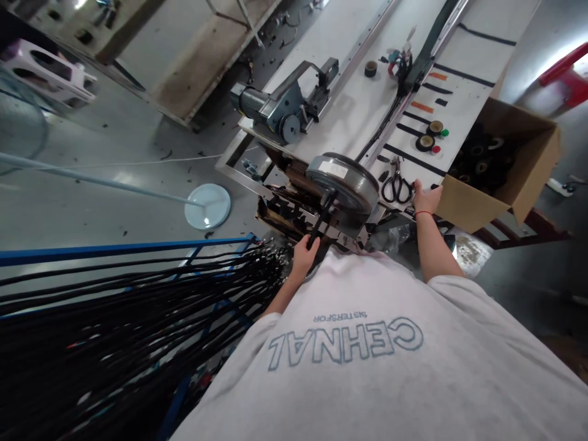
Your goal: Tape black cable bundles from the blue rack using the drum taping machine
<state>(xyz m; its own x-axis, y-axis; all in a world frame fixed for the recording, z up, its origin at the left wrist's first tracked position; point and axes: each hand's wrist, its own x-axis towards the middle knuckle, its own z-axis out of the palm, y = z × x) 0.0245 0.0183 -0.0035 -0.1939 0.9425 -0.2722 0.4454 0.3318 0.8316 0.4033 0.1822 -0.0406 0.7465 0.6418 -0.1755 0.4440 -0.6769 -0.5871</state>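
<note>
My left hand (305, 254) is closed around a black cable (322, 222) coming out of the near face of a round grey drum (337, 184). On the drum's far side, a black wire bundle (379, 130) runs back along the table. My right hand (426, 199) lies at the table's near right corner, thumb and fingers apart, with nothing visible in it. Just left of it are black-handled scissors (397, 187). Black tape strips (416, 160) and two tape rolls (425, 143) lie farther up the white table (349, 110).
A grey motor unit (280, 107) is mounted at the table's left edge. A cardboard box (535, 144) holding dark rolls stands at the right. Many black cables (138, 331) hang on a blue rack (114, 250) at my left. A pole with a round base (207, 206) stands on the floor.
</note>
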